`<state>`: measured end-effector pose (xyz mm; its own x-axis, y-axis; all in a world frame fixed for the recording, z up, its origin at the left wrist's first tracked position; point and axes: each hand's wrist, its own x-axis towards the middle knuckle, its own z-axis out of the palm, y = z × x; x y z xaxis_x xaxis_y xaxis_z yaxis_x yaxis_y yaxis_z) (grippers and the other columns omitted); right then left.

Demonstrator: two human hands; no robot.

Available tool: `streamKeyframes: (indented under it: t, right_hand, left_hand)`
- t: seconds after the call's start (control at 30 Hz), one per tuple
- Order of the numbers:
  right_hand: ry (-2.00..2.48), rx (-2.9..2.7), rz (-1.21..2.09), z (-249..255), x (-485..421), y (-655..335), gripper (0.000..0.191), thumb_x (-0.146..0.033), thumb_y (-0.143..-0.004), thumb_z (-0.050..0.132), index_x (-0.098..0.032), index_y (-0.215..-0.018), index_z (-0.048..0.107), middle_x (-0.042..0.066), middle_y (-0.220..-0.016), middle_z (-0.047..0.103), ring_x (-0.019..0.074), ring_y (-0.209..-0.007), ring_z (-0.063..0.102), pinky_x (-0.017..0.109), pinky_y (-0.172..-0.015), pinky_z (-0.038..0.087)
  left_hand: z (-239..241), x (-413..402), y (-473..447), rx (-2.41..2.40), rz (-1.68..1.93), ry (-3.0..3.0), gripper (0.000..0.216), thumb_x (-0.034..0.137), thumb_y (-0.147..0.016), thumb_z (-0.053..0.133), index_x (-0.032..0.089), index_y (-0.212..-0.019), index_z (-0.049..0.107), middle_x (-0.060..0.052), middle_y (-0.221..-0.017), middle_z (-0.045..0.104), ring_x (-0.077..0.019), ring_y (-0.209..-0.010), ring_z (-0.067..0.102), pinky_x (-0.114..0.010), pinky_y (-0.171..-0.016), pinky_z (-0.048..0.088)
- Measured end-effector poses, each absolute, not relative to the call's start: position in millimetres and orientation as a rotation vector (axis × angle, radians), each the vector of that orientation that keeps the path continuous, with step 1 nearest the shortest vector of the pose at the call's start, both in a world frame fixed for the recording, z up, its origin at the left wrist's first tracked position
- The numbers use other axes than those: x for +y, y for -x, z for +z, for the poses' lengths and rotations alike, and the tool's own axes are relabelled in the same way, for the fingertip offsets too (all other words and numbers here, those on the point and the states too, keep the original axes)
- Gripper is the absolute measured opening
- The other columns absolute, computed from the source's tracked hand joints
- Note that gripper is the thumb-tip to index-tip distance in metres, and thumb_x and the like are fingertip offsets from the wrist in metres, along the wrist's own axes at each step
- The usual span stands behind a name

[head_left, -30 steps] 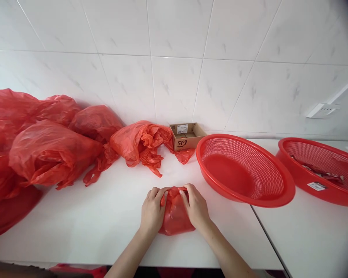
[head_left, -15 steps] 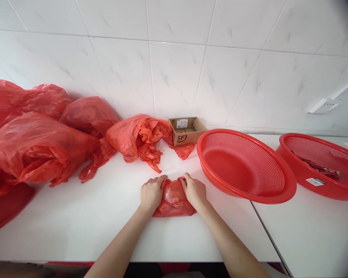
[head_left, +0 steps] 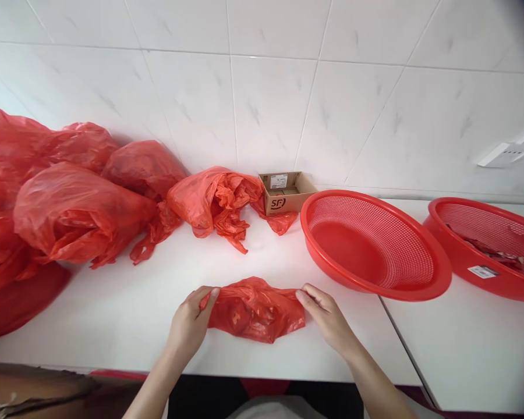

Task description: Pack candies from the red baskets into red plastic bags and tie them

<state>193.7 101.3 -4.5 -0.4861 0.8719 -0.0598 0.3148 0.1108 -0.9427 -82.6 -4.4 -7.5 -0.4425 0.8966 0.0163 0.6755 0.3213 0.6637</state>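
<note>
Centrally, near the front edge of the white table [head_left: 126, 334], a red plastic bag [head_left: 257, 311] lies crumpled and spread sideways between the person's two hands. The left hand [head_left: 191, 320] pinches its left end between thumb and fingers; the right hand [head_left: 325, 314] grips the upper right corner the same way. Beyond it, against the tiled wall [head_left: 275, 105], a small cardboard box [head_left: 288, 202] with SF lettering stands beside a bunched red bag [head_left: 196, 201], whose loose end trails in front of the box. Further left, a heap of bulging red bags [head_left: 82, 203] takes up that side of the table. To the right, a red perforated basket [head_left: 351, 250] stands near the right hand and partly hides a second red basket [head_left: 463, 250], which bears a white label [head_left: 483, 272] and holds some small items too indistinct to identify. A socket [head_left: 506, 155] sits on the wall above.
</note>
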Motion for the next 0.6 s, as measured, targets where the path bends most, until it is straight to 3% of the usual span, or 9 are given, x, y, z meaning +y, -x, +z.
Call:
streamKeyframes:
  t: [0.17,0.37,0.43,0.53,0.6]
  right_hand:
    - [1.265,-1.785,1.332,-21,90,-213,0.042,-0.058,-0.088,0.047,-0.02,-0.073,0.056,0.0,-0.067,0.053,0.0158,-0.065,0.048,0.027,-0.059,0.041]
    - [1.246,-1.825,1.248,-10,94,-218,0.041,-0.053,-0.091,0.047,-0.019,-0.069,0.055,0.001,-0.069,0.06,0.0173,-0.074,0.059,0.026,-0.067,0.047]
    - [1.191,-1.895,1.091,12,86,-210,0.032,-0.046,-0.093,0.047,-0.02,-0.077,0.059,0.003,-0.078,0.064,0.0183,-0.081,0.061,0.026,-0.07,0.048]
    - [0.846,-2.059,0.843,53,65,-189,0.014,-0.03,-0.093,0.051,-0.022,-0.093,0.063,0.005,-0.098,0.065,0.0185,-0.093,0.061,0.028,-0.079,0.049]
    - [0.554,-2.155,0.756,77,49,-176,0.011,-0.021,-0.091,0.053,-0.023,-0.095,0.063,0.006,-0.108,0.063,0.0181,-0.1,0.059,0.029,-0.084,0.049]
  left_hand:
    - [-17,-35,92,2.264,0.935,-1.22,0.047,0.059,-0.09,0.039,0.024,-0.085,0.07,-0.002,-0.086,0.072,-0.0215,-0.083,0.064,-0.029,-0.075,0.048]
    - [8,-52,84,2.184,1.013,-1.124,0.044,0.056,-0.09,0.041,0.022,-0.082,0.069,-0.001,-0.08,0.069,-0.0204,-0.075,0.061,-0.03,-0.072,0.048]
    - [36,-56,75,2.102,1.114,-1.197,0.04,0.052,-0.092,0.042,0.022,-0.081,0.066,-0.003,-0.091,0.068,-0.021,-0.081,0.061,-0.031,-0.076,0.047]
    - [82,-61,48,1.856,1.205,-1.55,0.037,0.042,-0.095,0.042,0.021,-0.074,0.063,-0.007,-0.123,0.059,-0.0246,-0.116,0.052,-0.032,-0.096,0.041]
    - [105,-61,25,1.64,1.097,-1.728,0.03,0.038,-0.095,0.045,0.022,-0.082,0.068,-0.008,-0.132,0.054,-0.0244,-0.123,0.046,-0.033,-0.102,0.038]
